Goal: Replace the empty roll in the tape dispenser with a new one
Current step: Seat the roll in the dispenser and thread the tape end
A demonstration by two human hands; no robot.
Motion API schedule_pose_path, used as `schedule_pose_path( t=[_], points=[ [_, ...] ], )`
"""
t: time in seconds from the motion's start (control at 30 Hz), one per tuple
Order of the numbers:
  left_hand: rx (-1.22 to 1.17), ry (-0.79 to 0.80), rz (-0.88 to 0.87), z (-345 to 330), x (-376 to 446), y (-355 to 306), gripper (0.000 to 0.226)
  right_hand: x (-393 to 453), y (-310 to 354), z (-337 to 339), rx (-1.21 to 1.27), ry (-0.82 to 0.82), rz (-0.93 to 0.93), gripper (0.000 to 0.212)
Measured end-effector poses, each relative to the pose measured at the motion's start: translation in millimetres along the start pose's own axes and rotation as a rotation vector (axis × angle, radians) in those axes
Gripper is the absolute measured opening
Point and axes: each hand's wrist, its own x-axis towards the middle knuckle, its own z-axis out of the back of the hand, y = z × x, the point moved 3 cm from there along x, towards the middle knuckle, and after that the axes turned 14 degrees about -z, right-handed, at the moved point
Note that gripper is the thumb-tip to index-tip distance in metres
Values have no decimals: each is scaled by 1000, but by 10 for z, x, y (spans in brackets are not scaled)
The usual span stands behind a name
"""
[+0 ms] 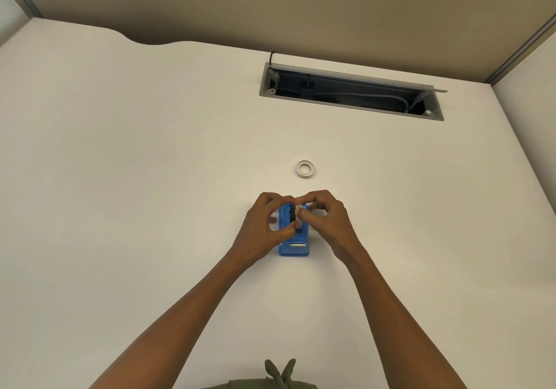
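A blue tape dispenser [293, 245] stands on the white desk [135, 178], its metal cutter end toward me. Both hands are over its far end. My left hand [264, 226] pinches a black spindle piece [291, 215] above the dispenser. My right hand [323, 218] pinches a small white roll [299, 212] right beside that black piece, the two touching. My fingers hide most of the roll. A second white tape roll [305, 169] lies flat on the desk, a short way beyond my hands.
An open cable tray [349, 93] with grey rim, cables and a plug is sunk into the desk at the back right. Beige partition walls [270, 12] enclose the desk. Green clothing [279, 379] shows at the near edge.
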Motion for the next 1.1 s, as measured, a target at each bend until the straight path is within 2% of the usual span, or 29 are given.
schedule_pose_path(
  t=[0.3, 0.5, 0.73, 1.1],
  points=[
    [17, 2, 13, -5, 3, -14, 44, -6, 6, 14, -17, -36, -9, 17],
    [-7, 7, 9, -1, 13, -54, 39, -102, 19, 50, -50, -65, 104, 34],
    [-4, 24, -7, 7, 19, -95, 37, -140, 142, 77, -280, -152, 269, 15],
    [-5, 31, 2, -7, 27, -46, 40, -105, 256, 74, -341, -143, 237, 8]
  ],
)
